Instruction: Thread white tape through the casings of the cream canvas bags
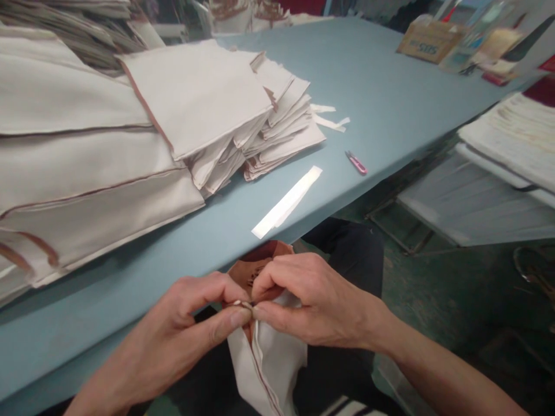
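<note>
Both hands low in the view, just below the near edge of the blue table [381, 98], over the lap. Left hand [186, 329]: thumb and forefinger pinched together on the top edge of a cream cloth piece [269, 364]. Right hand [316, 306]: fingertips likewise closed on that same edge, tip to tip with the left, touching. Cloth piece held in the air between table edge and dark trousers [351, 254], not resting on the table. Long axis near upright in the picture, leaning slightly to the lower right. Brown end [255, 267] up, bunched behind the fingers and pointing toward the table; cream end hanging down, cut off by the bottom of the view. Thin brown seam line along that same axis. Something small and pale right at the pinch (too small to tell what). On the table, well apart from the hands: big pile of folded cream cloth [87, 162] with brown edging at left, smaller fanned stack [281, 127] beside it. White paper strip [288, 201] flat near the table's near edge, slanting from lower left to upper right. Pink thread snips [356, 163] just past the strip's far end, blades toward upper left. White scraps [329, 118] by the fanned stack. Cardboard box [429, 40] at the far right. Low rack [511, 133] with pale sheets right of the table.
</note>
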`<state>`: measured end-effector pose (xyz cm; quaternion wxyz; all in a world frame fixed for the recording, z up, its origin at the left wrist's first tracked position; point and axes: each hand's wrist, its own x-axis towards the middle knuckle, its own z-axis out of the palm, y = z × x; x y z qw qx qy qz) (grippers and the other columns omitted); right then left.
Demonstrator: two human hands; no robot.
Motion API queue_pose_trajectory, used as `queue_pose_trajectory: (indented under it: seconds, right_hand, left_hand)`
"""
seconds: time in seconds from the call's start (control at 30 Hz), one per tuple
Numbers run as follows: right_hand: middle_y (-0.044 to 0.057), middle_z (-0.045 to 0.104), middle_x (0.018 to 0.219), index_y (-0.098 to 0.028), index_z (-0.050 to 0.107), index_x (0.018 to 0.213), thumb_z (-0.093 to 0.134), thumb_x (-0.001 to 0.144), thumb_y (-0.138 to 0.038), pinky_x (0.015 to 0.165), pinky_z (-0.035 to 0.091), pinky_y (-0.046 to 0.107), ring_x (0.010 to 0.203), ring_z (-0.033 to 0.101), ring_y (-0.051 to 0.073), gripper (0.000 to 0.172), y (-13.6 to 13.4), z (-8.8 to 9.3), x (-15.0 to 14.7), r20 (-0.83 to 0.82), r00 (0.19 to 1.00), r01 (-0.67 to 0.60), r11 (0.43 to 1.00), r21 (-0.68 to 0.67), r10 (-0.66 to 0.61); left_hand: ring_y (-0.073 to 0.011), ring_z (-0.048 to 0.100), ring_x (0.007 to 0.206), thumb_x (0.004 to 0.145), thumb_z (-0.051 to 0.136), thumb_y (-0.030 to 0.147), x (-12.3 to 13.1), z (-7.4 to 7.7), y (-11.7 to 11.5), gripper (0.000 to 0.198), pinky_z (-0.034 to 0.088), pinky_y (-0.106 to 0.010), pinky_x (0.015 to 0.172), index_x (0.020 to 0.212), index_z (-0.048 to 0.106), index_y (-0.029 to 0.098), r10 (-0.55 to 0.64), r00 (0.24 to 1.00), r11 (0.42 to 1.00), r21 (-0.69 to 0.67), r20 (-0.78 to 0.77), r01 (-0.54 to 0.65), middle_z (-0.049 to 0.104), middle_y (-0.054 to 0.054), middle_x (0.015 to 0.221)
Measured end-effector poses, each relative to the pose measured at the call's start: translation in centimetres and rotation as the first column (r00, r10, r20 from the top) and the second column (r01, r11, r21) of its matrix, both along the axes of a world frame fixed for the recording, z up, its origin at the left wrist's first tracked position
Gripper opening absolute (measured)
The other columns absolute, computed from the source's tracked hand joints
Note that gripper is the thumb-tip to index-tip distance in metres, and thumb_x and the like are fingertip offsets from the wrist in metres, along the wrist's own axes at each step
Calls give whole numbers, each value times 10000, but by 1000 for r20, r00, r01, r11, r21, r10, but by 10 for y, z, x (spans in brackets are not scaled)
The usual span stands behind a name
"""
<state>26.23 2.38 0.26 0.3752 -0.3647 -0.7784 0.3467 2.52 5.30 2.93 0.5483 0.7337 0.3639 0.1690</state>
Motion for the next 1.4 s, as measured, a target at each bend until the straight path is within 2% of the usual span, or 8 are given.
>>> queue_pose_trajectory:
  seconds: [0.17,0.33,0.53,0.77,0.93,1.1,1.27,1.4]
  right_hand:
    - [2,779,922,-174,679,1020,750,991,-149,739,543,202,796,721,117,81,7,2,7,-116,989,-103,988,-113,90]
    - [51,792,924,-143,704,949,695,1013,-93,825,575,213,847,740,135,82,9,0,8,-91,992,-77,987,141,91]
    - [83,822,943,-112,742,937,651,1061,-116,876,619,269,875,757,175,154,6,2,2,7,1000,-11,924,383,9]
    - [51,826,930,-123,753,902,578,1121,-145,900,617,285,890,755,172,281,3,12,4,148,987,-108,918,380,55]
    - [28,813,914,-133,742,899,640,1097,-151,889,589,262,911,751,161,223,0,20,5,202,977,-124,950,287,66]
    - [33,769,795,-150,706,806,585,1073,-124,729,573,331,762,714,188,295,-5,22,-3,329,943,-84,916,393,-55]
    - [-14,727,674,-197,666,714,522,980,-62,563,502,340,621,654,164,331,-3,19,-8,271,947,3,853,522,-170]
    - [4,797,758,-188,691,776,533,1023,-120,684,583,278,711,739,151,300,-1,14,-4,200,975,-1,905,425,-92]
  left_hand:
    - [-130,679,714,1054,702,524,-2,-11,3,414,529,-191,688,835,783,183,-8,983,996,-85,181,24,765,-11,780]
    - [-124,663,711,1056,681,559,-1,-13,5,453,524,-183,673,834,779,177,-8,979,995,-93,205,28,761,-19,778]
    - [-110,683,716,1077,645,554,-1,-9,4,456,544,-163,709,824,761,193,-44,986,998,-28,161,49,753,2,771]
    - [-114,695,725,1095,611,553,-2,-8,-4,462,549,-175,710,816,740,208,-39,985,999,19,168,36,750,3,780]
    - [-127,698,723,1108,597,537,-1,-4,-6,455,547,-200,710,830,743,207,-50,989,996,80,140,39,740,-1,761]
    - [-125,685,680,1097,652,341,-2,-2,-6,327,532,-196,668,816,748,204,-33,994,991,129,107,19,733,9,729]
    - [-120,695,690,1075,652,258,-3,-1,-9,277,533,-187,671,823,760,217,-40,995,991,128,94,28,743,18,746]
    - [-139,704,728,1106,641,375,-3,-5,-12,320,545,-215,699,854,759,216,-36,991,995,95,132,24,748,0,770]
